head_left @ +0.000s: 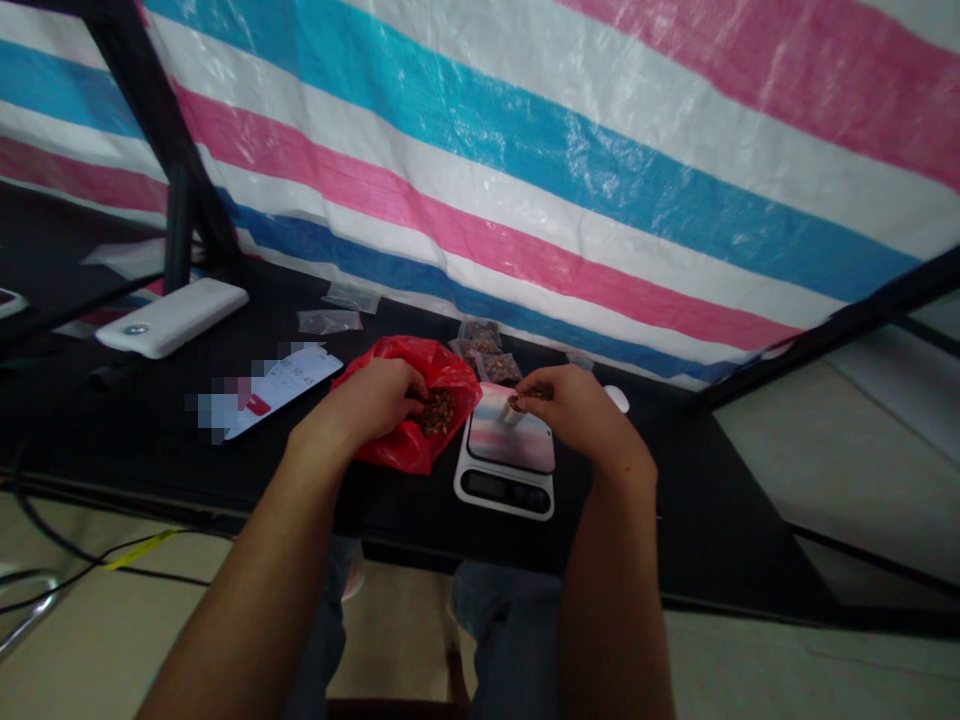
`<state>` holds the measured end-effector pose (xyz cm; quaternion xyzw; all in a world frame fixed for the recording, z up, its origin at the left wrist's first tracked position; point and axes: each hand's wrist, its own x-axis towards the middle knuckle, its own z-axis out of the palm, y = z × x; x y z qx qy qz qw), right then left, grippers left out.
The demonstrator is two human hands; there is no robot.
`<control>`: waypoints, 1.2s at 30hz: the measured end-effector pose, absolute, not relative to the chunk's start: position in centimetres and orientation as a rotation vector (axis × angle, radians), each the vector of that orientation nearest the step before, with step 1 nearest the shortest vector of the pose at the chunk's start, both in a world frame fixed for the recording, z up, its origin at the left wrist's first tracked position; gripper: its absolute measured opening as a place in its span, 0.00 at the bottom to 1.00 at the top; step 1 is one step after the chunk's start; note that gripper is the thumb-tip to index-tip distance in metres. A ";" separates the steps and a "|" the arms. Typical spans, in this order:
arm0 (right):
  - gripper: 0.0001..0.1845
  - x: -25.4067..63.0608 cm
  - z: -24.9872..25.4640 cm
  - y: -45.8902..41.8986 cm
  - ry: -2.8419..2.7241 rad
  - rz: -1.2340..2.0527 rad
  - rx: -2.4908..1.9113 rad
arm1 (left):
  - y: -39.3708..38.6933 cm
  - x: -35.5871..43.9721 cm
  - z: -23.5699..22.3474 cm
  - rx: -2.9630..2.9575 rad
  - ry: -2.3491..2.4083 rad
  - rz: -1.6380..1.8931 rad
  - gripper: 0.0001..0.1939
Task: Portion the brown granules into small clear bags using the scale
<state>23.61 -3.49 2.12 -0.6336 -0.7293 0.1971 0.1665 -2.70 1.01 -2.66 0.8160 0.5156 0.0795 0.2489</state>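
My left hand (386, 400) reaches into an open red plastic bag (390, 452), its fingers curled together at the brown granules (437, 410) inside. What those fingers grip, if anything, is hidden. Over the pan of a white digital scale (504, 487), my right hand (574, 405) pinches a small clear container (514, 411) with brown bits at its top. Whether the container touches the pan I cannot tell. Behind the scale lie several small clear bags of brown pieces (487, 355).
A phone with a lit screen (289, 385) lies left of the red bag. Farther left is a white device (176, 315), with flat clear bags (330, 320) near it. A round white item (616, 398) sits beyond my right wrist. A striped sheet (480, 200) hangs behind the black table (405, 510).
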 end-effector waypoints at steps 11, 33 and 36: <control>0.07 23.3 2.2 -3.5 -2.094 0.528 -1.849 | 1.0 -2.4 -2.7 2.200 1.423 0.227 0.13; 0.08 24.3 1.6 -3.2 -1.922 0.599 -1.733 | 1.5 -2.9 -3.2 2.255 1.366 0.270 0.13; 0.06 24.5 1.6 -3.3 -1.914 0.577 -1.709 | 1.3 -2.5 -2.9 2.251 1.345 0.307 0.10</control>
